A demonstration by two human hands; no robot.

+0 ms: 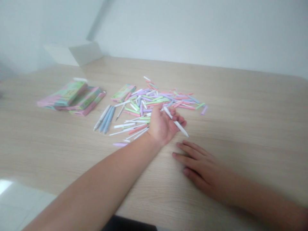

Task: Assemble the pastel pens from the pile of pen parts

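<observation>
My left hand [165,123] is turned palm up at the near edge of the pen pile, its fingers curled around a white pen [182,128]. The pen slants down to the right out of the fingers. Closer to me and to the right, my right hand [198,163] lies over the table with its fingers stretched out and nothing in them. Behind the left hand spreads a heap of pen parts [158,98] in purple, green, pink, blue and white. Thin white refills [122,129] and a few barrels lie left of the left wrist.
Several pens, blue and white [108,119], lie side by side at the left of the heap. Farther left are stacked pastel boxes [72,93], and another pastel box [123,93] touches the heap. A white open carton [84,53] stands at the back left of the wooden table [252,122].
</observation>
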